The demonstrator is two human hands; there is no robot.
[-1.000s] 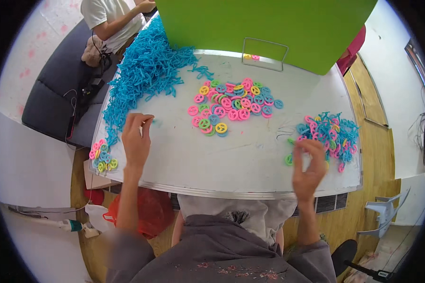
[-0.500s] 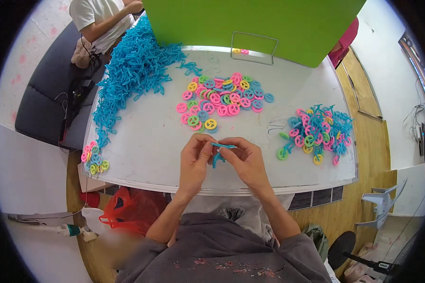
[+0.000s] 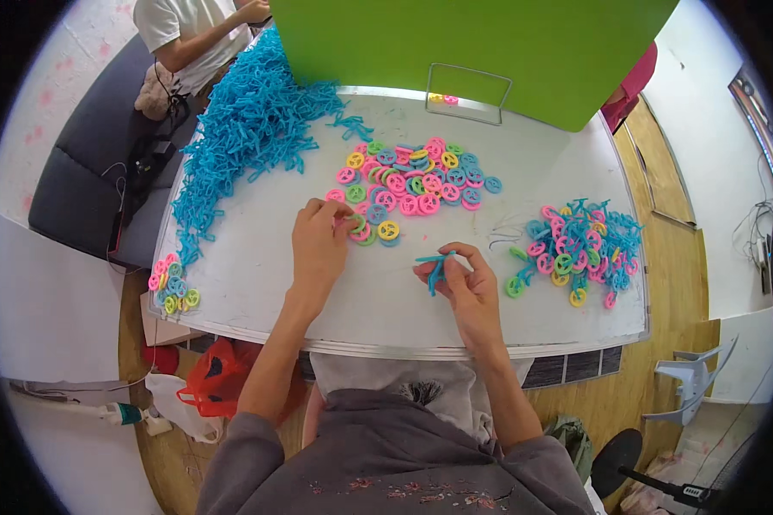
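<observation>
The right hand [image 3: 471, 292] pinches one branched bright-blue plastic piece [image 3: 435, 270] over the white tabletop [image 3: 386, 300], while the nearly closed left hand [image 3: 319, 245], its hold indiscernible, meets one green spoked plastic wheel [image 3: 358, 224] edging one multicoloured wheel pile [image 3: 395, 182].

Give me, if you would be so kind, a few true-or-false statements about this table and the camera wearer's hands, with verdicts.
1. The right hand holds a blue piece. True.
2. The left hand is over the large blue heap. False: it is at the loose wheels.
3. A green panel stands at the far side of the table. True.
4. The red bag lies on the table. False: it is off the table, past the near edge.
</observation>
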